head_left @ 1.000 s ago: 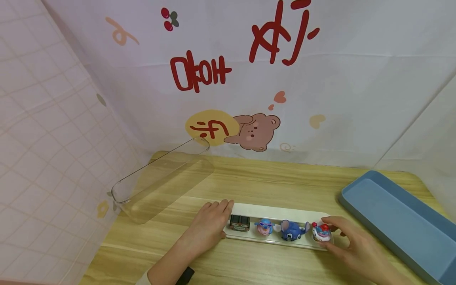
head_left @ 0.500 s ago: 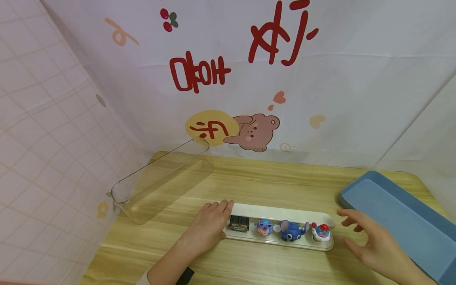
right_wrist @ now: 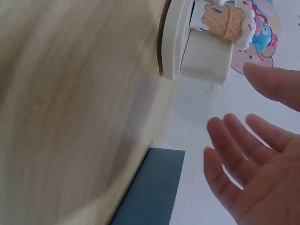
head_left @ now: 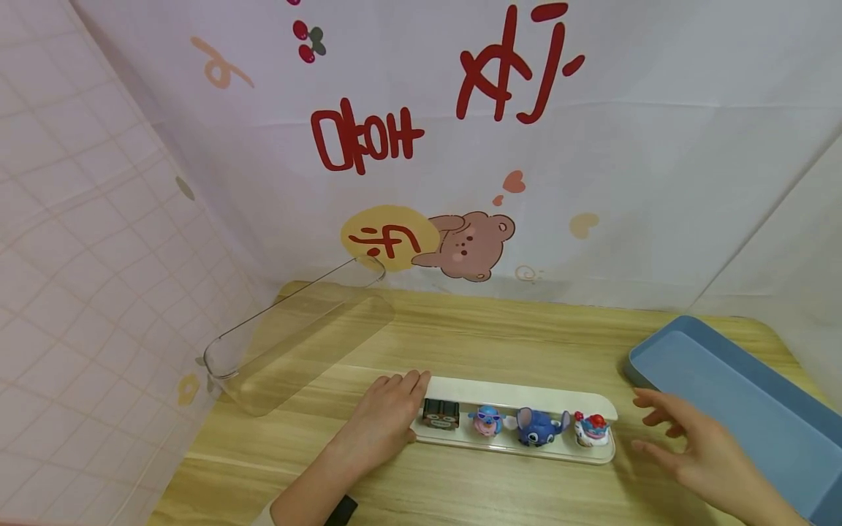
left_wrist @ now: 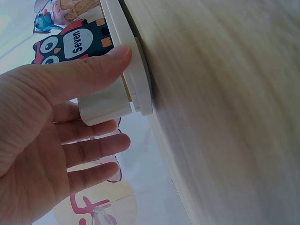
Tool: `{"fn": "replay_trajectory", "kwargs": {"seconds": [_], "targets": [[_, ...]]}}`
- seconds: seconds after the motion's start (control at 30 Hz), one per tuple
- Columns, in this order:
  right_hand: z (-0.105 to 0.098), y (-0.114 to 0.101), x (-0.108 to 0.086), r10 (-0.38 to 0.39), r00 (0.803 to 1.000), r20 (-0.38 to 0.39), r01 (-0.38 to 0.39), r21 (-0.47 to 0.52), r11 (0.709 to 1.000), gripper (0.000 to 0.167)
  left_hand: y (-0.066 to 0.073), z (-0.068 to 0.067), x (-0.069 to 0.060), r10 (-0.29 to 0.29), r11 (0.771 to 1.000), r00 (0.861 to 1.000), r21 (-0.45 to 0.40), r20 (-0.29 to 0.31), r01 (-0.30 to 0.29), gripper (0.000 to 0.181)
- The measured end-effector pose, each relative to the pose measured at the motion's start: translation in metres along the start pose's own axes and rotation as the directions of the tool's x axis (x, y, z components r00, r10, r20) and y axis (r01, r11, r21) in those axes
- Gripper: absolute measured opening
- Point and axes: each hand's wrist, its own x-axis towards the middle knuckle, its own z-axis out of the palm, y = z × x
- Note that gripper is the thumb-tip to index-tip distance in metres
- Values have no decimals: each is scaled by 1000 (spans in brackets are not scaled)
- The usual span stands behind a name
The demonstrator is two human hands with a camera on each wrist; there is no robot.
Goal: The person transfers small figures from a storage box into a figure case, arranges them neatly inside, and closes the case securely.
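My left hand (head_left: 384, 415) grips the left end of a long white stepped display base (head_left: 520, 392), thumb (left_wrist: 89, 77) at the front edge and fingers behind. Along its lower step stand a dark owl figure (left_wrist: 77, 42) marked "Seven", a small blue figure with sunglasses (head_left: 487, 421), a blue big-eared figure (head_left: 538, 427) and an ice-cream figure (head_left: 592, 429) with a red top. Just beyond the right end, my right hand (head_left: 704, 447) hovers with fingers spread, holding nothing. The ice-cream figure's waffle side (right_wrist: 222, 21) shows in the right wrist view.
A clear plastic cover (head_left: 302, 329) lies at the back left, near the patterned cloth wall (head_left: 625, 161). To the right is a blue-grey tray (head_left: 743, 409), close to my right hand. Bare wood tabletop (head_left: 500, 482) lies in front of the base.
My right hand has let go of the ice-cream figure at the base's right end and drawn away to the right. My left hand stays in place.
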Motion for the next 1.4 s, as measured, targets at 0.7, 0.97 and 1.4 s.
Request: {"fn": "replay_trajectory", "kwargs": {"seconds": [0.7, 0.97, 1.4], "targets": [[17, 21, -10, 182, 898, 400, -208, 23, 978, 61, 1, -1, 0, -11, 1000, 1000, -10, 16, 11, 97], [25, 23, -10, 53, 933, 356, -95, 101, 990, 44, 1, -2, 0, -16, 1000, 1000, -13, 22, 16, 96], [33, 23, -5, 20, 940, 341, -67, 126, 990, 30, 1, -2, 1, -19, 1000, 1000, -9, 24, 19, 98]]}}
